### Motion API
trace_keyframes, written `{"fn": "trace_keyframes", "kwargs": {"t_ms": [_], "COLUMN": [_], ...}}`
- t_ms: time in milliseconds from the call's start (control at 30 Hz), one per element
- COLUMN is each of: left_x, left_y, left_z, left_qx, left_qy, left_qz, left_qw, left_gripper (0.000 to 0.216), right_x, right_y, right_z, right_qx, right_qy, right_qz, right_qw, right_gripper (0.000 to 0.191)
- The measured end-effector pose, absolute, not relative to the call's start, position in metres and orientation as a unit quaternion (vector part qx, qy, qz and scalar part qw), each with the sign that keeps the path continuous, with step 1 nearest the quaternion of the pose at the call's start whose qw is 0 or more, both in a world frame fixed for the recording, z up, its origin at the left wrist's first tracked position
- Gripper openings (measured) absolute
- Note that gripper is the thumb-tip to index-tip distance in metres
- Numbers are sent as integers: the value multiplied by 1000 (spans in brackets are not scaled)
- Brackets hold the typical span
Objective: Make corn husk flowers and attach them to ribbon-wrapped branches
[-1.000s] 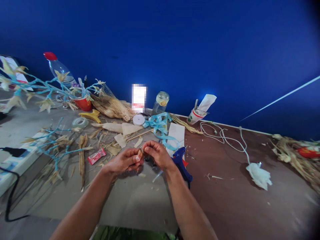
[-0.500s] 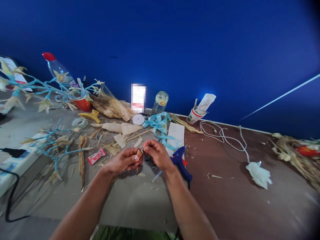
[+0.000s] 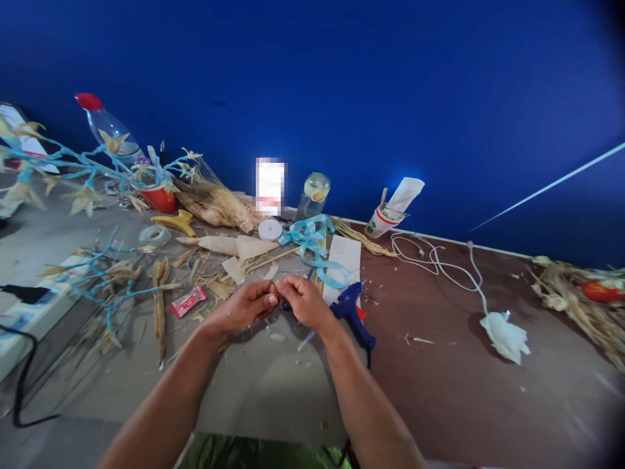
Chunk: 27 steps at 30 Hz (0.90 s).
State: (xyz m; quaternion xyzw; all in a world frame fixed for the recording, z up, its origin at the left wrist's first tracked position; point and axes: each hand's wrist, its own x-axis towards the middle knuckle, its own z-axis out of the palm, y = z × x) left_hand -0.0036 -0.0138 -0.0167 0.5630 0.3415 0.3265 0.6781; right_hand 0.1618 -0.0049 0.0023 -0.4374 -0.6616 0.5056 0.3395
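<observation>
My left hand (image 3: pixel 250 305) is closed, thumb against fingers, around a small tan piece that looks like dried husk; most of it is hidden. Right beside it, my right hand (image 3: pixel 303 301) has its fingertips pinched together at the same piece, the two hands touching or nearly so. What the right fingers hold is too small to make out. A blue glue gun (image 3: pixel 352 312) lies just right of my right wrist. Beyond the hands are a light blue ribbon (image 3: pixel 312 238), a white sheet of paper (image 3: pixel 346 254) and loose pale husk pieces (image 3: pixel 234 268).
Blue-wrapped branches with husk flowers (image 3: pixel 83 195) stand in a red cup (image 3: pixel 161 198) at left. A power strip (image 3: pixel 29 319), tape roll (image 3: pixel 154 236), red packet (image 3: pixel 189 301), glass jar (image 3: pixel 313 195), paper cup (image 3: pixel 381 220), white cable (image 3: pixel 439 260) and crumpled tissue (image 3: pixel 505 337) lie around.
My right fingers have come in closer against the left hand, covering more of the small piece. The view has shifted slightly; the things on the table stay in place.
</observation>
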Motion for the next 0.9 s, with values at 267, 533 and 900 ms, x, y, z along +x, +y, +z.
{"fn": "trace_keyframes", "kwargs": {"t_ms": [267,533,900], "left_x": [-6,-3,-4], "left_y": [-11,-15,-14], "left_z": [-17,-21,-29], "left_qx": [504,392,400], "left_qy": [358,331,317], "left_qz": [304,294,294], "left_qw": [724,807,808], "left_gripper": [42,35,33], "right_x": [172,170,164], "right_y": [-5,-7,-5], "right_z": [1,7,-2], "right_qx": [-395,-374,-389], "right_qy": [-693,-728,-747], "right_qz": [517,485,419], "right_qw": [310,307,338], "right_gripper": [18,10,7]}}
